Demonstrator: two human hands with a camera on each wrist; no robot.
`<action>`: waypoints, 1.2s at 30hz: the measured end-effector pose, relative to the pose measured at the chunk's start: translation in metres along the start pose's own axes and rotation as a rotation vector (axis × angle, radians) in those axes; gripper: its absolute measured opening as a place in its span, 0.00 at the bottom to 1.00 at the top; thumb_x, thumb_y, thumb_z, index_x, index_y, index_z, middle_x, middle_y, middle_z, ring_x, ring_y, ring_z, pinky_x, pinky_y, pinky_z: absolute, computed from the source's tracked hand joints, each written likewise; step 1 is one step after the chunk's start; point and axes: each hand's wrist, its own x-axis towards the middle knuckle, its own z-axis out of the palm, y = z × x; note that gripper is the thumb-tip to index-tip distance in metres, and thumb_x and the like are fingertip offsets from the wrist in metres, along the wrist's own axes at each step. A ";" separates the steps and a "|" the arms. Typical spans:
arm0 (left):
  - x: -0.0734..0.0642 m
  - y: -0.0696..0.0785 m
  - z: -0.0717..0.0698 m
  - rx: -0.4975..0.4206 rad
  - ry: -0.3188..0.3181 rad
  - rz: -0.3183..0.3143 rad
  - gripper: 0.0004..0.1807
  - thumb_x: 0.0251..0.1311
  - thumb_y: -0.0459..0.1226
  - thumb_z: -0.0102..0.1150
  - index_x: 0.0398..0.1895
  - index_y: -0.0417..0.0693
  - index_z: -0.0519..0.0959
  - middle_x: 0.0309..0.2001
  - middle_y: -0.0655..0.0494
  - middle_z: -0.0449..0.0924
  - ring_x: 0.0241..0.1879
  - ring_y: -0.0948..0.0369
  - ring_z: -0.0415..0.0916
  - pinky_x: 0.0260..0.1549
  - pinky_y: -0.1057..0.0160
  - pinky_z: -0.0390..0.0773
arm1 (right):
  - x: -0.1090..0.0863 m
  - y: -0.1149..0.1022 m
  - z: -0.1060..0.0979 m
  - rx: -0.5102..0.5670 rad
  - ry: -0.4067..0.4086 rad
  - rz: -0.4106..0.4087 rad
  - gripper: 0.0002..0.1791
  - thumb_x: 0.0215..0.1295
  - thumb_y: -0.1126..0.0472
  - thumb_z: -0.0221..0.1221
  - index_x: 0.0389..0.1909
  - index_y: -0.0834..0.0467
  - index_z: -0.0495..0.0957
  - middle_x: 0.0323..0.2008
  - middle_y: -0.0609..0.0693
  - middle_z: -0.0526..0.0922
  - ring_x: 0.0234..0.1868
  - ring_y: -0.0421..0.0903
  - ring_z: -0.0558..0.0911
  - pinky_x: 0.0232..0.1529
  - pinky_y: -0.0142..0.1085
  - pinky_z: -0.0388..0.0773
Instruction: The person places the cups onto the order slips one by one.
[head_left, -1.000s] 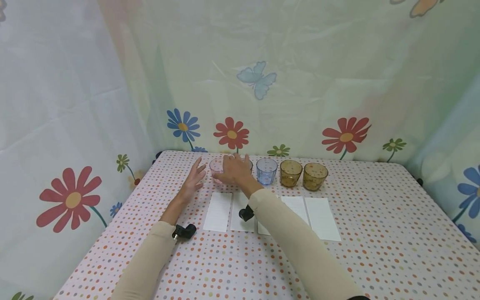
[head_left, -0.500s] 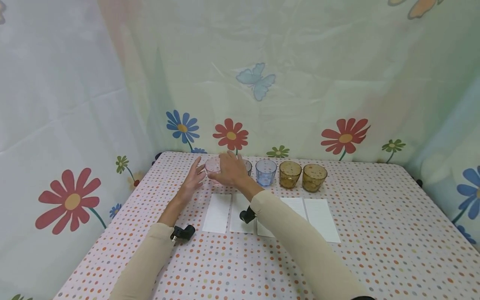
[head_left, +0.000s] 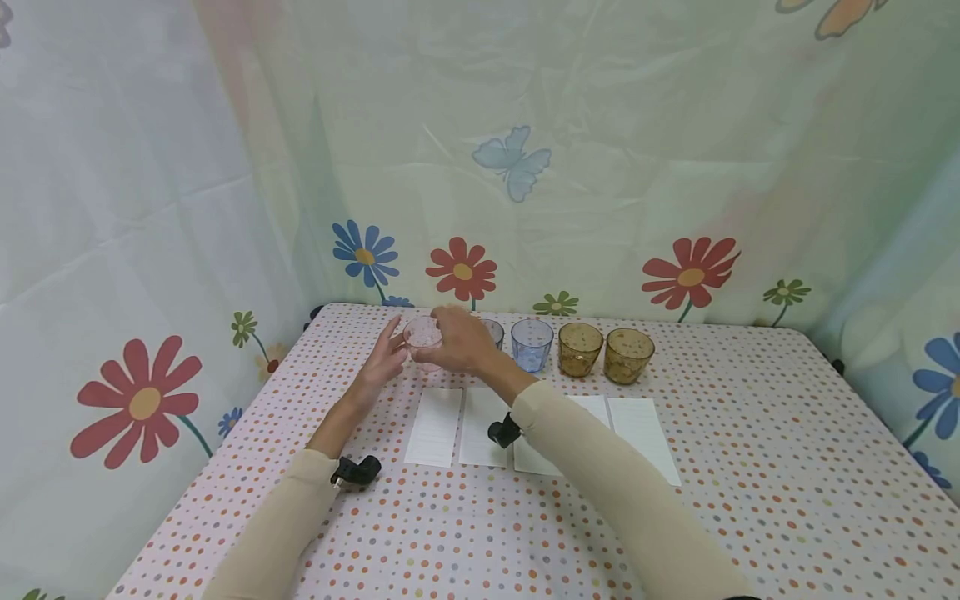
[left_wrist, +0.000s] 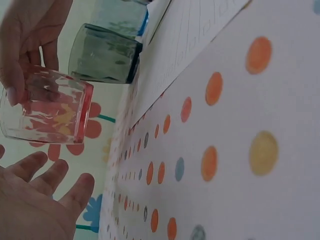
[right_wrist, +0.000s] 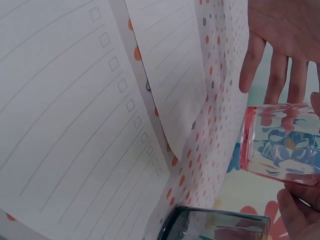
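My right hand [head_left: 467, 343] grips a pink clear glass [head_left: 422, 335] by its side, thumb and fingers around the wall. In the left wrist view the pink glass [left_wrist: 52, 112] has its thick pink base above the tablecloth. On its other side is my left hand [head_left: 382, 364], fingers spread and extended; in the right wrist view the fingertips of the left hand [right_wrist: 290, 30] overlap the glass wall. A grey-green glass [left_wrist: 105, 54] stands right beside, partly hidden behind my right hand in the head view.
To the right, a blue glass [head_left: 532, 346] and two amber glasses [head_left: 580, 350] continue the row. In front lie several white lined paper sheets [head_left: 435, 427], partly under my right forearm. A flowered curtain [head_left: 585, 208] hangs behind the dotted tablecloth [head_left: 450, 533].
The pink glass has moved a little to the left, away from the grey-green glass, with my right hand. My left hand has stayed nearly in place with fingers spread.
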 end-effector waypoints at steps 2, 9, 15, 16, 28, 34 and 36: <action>-0.001 -0.002 -0.002 -0.003 -0.011 0.000 0.42 0.72 0.49 0.41 0.83 0.59 0.34 0.81 0.42 0.41 0.79 0.41 0.42 0.72 0.33 0.46 | -0.003 -0.001 -0.001 0.029 -0.021 0.003 0.47 0.57 0.35 0.66 0.71 0.58 0.67 0.61 0.53 0.79 0.59 0.51 0.80 0.56 0.49 0.79; -0.005 -0.002 -0.006 0.000 -0.057 0.009 0.42 0.70 0.46 0.41 0.83 0.61 0.34 0.82 0.42 0.40 0.79 0.40 0.41 0.70 0.30 0.44 | -0.013 -0.002 -0.008 0.086 -0.085 -0.019 0.47 0.59 0.36 0.65 0.73 0.58 0.64 0.63 0.56 0.78 0.61 0.52 0.79 0.57 0.49 0.79; -0.008 0.002 -0.006 0.026 -0.088 0.033 0.42 0.70 0.46 0.42 0.83 0.63 0.36 0.81 0.41 0.41 0.79 0.40 0.42 0.70 0.28 0.43 | -0.018 0.000 -0.015 0.178 -0.093 -0.014 0.45 0.58 0.41 0.69 0.71 0.59 0.67 0.61 0.56 0.80 0.57 0.51 0.82 0.53 0.46 0.81; -0.009 0.003 -0.005 0.031 -0.091 0.034 0.43 0.70 0.46 0.42 0.83 0.63 0.35 0.81 0.40 0.41 0.79 0.40 0.42 0.69 0.28 0.43 | -0.019 0.001 -0.015 0.201 -0.098 -0.007 0.44 0.57 0.42 0.70 0.70 0.59 0.68 0.60 0.57 0.80 0.56 0.51 0.82 0.52 0.45 0.82; -0.015 0.002 0.001 0.040 -0.128 0.042 0.45 0.68 0.43 0.44 0.83 0.55 0.34 0.81 0.37 0.40 0.78 0.36 0.40 0.68 0.26 0.45 | -0.036 0.005 -0.011 0.351 -0.165 -0.039 0.41 0.55 0.47 0.72 0.67 0.61 0.70 0.55 0.55 0.80 0.55 0.54 0.82 0.46 0.39 0.82; -0.017 -0.002 0.000 0.038 -0.140 0.064 0.45 0.67 0.42 0.45 0.83 0.57 0.35 0.80 0.35 0.40 0.78 0.36 0.41 0.67 0.25 0.47 | -0.042 0.009 -0.004 0.361 -0.206 -0.083 0.42 0.52 0.48 0.73 0.66 0.62 0.71 0.52 0.55 0.81 0.52 0.53 0.82 0.46 0.39 0.81; -0.017 -0.002 0.000 0.035 -0.147 0.074 0.45 0.67 0.41 0.46 0.83 0.59 0.35 0.81 0.36 0.40 0.78 0.36 0.41 0.67 0.25 0.47 | -0.045 0.012 -0.002 0.359 -0.216 -0.093 0.43 0.51 0.48 0.73 0.66 0.63 0.71 0.53 0.55 0.81 0.52 0.52 0.83 0.46 0.39 0.81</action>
